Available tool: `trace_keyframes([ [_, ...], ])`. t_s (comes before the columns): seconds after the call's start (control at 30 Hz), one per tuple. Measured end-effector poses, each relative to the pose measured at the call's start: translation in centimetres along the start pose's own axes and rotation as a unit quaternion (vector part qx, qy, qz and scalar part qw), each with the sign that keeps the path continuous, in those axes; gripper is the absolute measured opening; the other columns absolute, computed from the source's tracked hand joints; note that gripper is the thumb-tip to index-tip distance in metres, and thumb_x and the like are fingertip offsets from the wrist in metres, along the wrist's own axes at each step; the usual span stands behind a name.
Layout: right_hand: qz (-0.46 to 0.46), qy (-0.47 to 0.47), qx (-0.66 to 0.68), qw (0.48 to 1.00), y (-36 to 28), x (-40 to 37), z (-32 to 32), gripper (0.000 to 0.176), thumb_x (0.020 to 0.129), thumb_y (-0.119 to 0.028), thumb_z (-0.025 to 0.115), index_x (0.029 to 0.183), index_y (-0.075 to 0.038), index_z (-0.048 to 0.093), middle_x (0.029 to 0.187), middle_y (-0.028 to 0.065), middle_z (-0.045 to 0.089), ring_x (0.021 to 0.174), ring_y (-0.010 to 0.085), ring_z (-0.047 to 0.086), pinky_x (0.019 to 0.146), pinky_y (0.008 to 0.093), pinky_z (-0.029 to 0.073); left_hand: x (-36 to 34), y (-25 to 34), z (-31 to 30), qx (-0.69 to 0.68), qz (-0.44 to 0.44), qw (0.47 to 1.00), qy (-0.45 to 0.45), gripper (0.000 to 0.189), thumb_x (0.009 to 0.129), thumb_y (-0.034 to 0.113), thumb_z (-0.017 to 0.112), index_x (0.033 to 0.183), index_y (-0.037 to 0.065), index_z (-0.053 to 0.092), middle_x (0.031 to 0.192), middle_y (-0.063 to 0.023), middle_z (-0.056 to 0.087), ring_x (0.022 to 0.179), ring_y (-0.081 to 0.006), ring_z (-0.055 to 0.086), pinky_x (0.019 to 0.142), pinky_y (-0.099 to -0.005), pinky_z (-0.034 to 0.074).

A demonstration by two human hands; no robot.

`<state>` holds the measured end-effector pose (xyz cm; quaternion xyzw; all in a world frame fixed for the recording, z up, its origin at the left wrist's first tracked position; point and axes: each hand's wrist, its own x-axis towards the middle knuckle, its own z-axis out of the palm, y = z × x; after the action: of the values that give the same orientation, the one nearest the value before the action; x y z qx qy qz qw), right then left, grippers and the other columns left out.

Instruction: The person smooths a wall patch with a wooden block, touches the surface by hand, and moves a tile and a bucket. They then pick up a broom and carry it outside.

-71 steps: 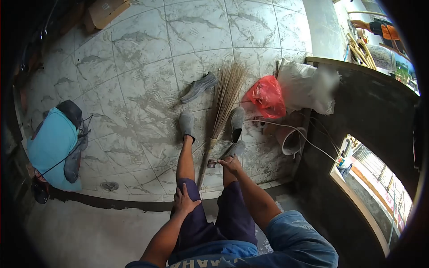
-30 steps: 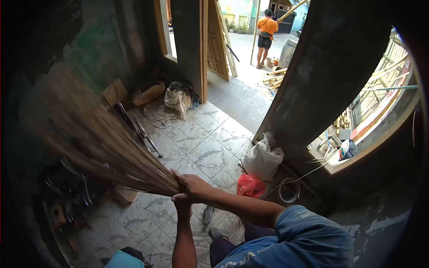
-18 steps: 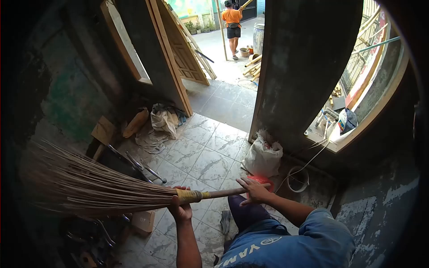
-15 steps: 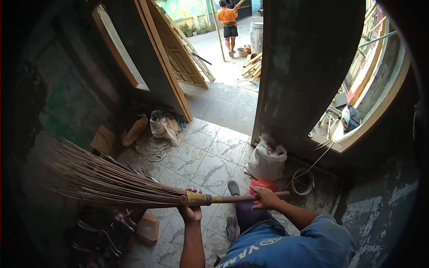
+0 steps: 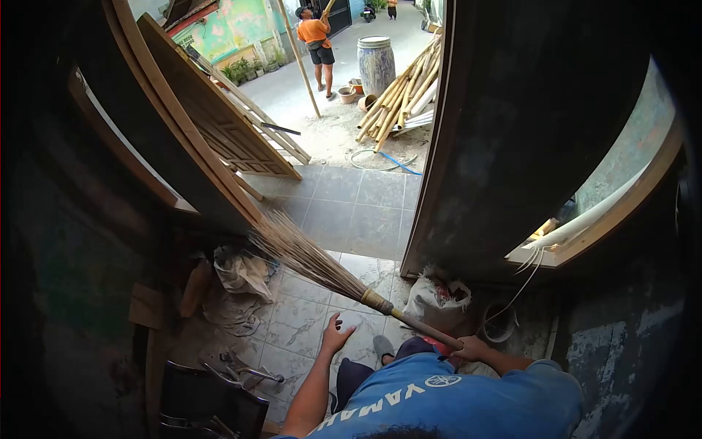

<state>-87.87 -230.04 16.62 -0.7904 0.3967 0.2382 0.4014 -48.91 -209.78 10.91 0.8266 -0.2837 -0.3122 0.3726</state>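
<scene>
A stick broom [image 5: 336,272] with long thin bristles and a wooden handle slants across the middle of the view, its bristles toward the doorway at upper left. My right hand [image 5: 473,349] is closed around the end of the handle, close to my body. Off the broom, my left hand [image 5: 337,336] hovers over the tiled floor [image 5: 292,317] with its fingers apart and nothing in them. Behind the handle, a red object [image 5: 441,345] is mostly hidden. A white sack [image 5: 436,298] stands just beyond the handle.
Crumpled cloths and a bag [image 5: 243,272] lie by the left wall. A metal-framed chair [image 5: 212,395] stands at lower left. Wooden door panels [image 5: 219,117] lean outside the doorway. Outside are bamboo poles [image 5: 406,91], a drum [image 5: 376,62] and a person in orange [image 5: 316,44].
My left hand has let go of the broom. The bristles have swung from the left toward the doorway, while my right hand keeps the handle. The view has tilted up toward the outside.
</scene>
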Motion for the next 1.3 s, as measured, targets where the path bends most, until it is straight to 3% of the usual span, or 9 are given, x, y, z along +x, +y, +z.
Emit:
trace_keyframes([
  [0.33,0.126,0.036,0.074,0.989,-9.4,11.7,0.9,0.052,0.071,-0.051,0.063,0.09,-0.003,0.065,0.08,0.0178,0.064,0.078,0.0329,0.063,0.068,0.0392,0.048,5.3,-19.8,-10.8,0.099,-0.276,0.956,-0.009,0.08,0.066,0.035,0.074,0.127,-0.001,0.038,0.117,-0.0271,0.052,0.109,-0.0385,0.051,0.091,-0.04,0.043],
  [0.43,0.045,0.014,0.037,0.998,-4.7,23.5,6.9,0.05,0.074,-0.05,0.059,0.091,-0.004,0.066,0.079,0.0193,0.064,0.077,0.0341,0.062,0.068,0.0379,0.048,9.9,-24.9,-15.1,0.16,-0.326,0.929,-0.073,0.079,0.066,0.033,0.074,0.128,-0.002,0.038,0.122,-0.0278,0.048,0.113,-0.038,0.049,0.092,-0.0398,0.042],
  [0.5,0.107,-0.004,0.068,0.992,-13.9,24.0,2.4,0.047,0.076,-0.046,0.061,0.089,-0.001,0.066,0.078,0.0159,0.064,0.073,0.0281,0.063,0.064,0.0353,0.048,15.3,-25.8,-19.1,0.207,-0.345,0.907,-0.123,0.078,0.067,0.031,0.074,0.128,-0.002,0.038,0.124,-0.0278,0.046,0.114,-0.0377,0.047,0.093,-0.0396,0.041],
  [0.57,0.268,0.01,0.322,0.908,-18.4,25.7,-0.5,0.05,0.074,-0.043,0.068,0.087,0.005,0.064,0.079,0.0127,0.063,0.07,0.0227,0.061,0.062,0.0344,0.047,22.2,-24.5,-22.1,0.033,-0.293,0.955,-0.034,0.074,0.069,0.026,0.073,0.128,-0.002,0.038,0.115,-0.0249,0.053,0.106,-0.0332,0.053,0.088,-0.0383,0.043],
  [0.63,0.259,0.033,0.33,0.907,-19.7,29.5,-2.1,0.048,0.071,-0.042,0.07,0.082,0.005,0.064,0.073,0.0113,0.062,0.064,0.0202,0.06,0.058,0.0333,0.046,29.1,-18.5,-26.2,-0.061,-0.255,0.965,-0.011,0.071,0.071,0.023,0.072,0.128,-0.002,0.038,0.101,-0.0196,0.059,0.093,-0.0262,0.057,0.081,-0.0354,0.045],
  [0.7,0.244,0.062,0.344,0.905,-21.1,32.2,-2.6,0.044,0.067,-0.039,0.075,0.072,0.004,0.064,0.062,0.0084,0.061,0.052,0.0154,0.058,0.049,0.0311,0.046,36.5,-19.4,-28.7,-0.043,-0.137,0.99,0.016,0.066,0.073,0.024,0.071,0.127,0.0,0.04,0.085,-0.0107,0.061,0.075,-0.0199,0.057,0.074,-0.0336,0.046],
  [0.77,0.275,0.09,0.26,0.921,-29.1,29.4,-8.4,0.043,0.067,-0.039,0.076,0.069,0.002,0.064,0.062,0.0085,0.061,0.05,0.0153,0.057,0.049,0.03,0.045,42.6,-17.6,-30.3,-0.062,-0.106,0.992,0.025,0.065,0.074,0.023,0.07,0.127,0.0,0.04,0.081,-0.0082,0.061,0.073,-0.0178,0.056,0.073,-0.0324,0.046],
  [0.97,0.262,0.094,0.282,0.918,-32.8,34.9,-13.0,0.045,0.066,-0.04,0.076,0.068,0.003,0.064,0.062,0.0092,0.062,0.051,0.0168,0.058,0.049,0.0319,0.044,51.4,-5.6,-29.6,-0.124,-0.125,0.983,-0.049,0.067,0.076,0.025,0.069,0.13,0.001,0.037,0.081,-0.0074,0.061,0.073,-0.014,0.055,0.07,-0.0289,0.045],
  [1.3,0.165,0.046,0.392,0.904,-34.5,54.2,-28.7,0.027,0.074,-0.022,0.067,0.077,0.004,0.06,0.069,0.0114,0.06,0.056,0.0175,0.055,0.051,0.0322,0.044,70.0,4.6,-22.4,0.082,0.023,0.967,-0.239,0.073,0.076,0.034,0.067,0.135,0.009,0.032,0.112,-0.0192,0.057,0.103,-0.0323,0.056,0.089,-0.0389,0.043],
])
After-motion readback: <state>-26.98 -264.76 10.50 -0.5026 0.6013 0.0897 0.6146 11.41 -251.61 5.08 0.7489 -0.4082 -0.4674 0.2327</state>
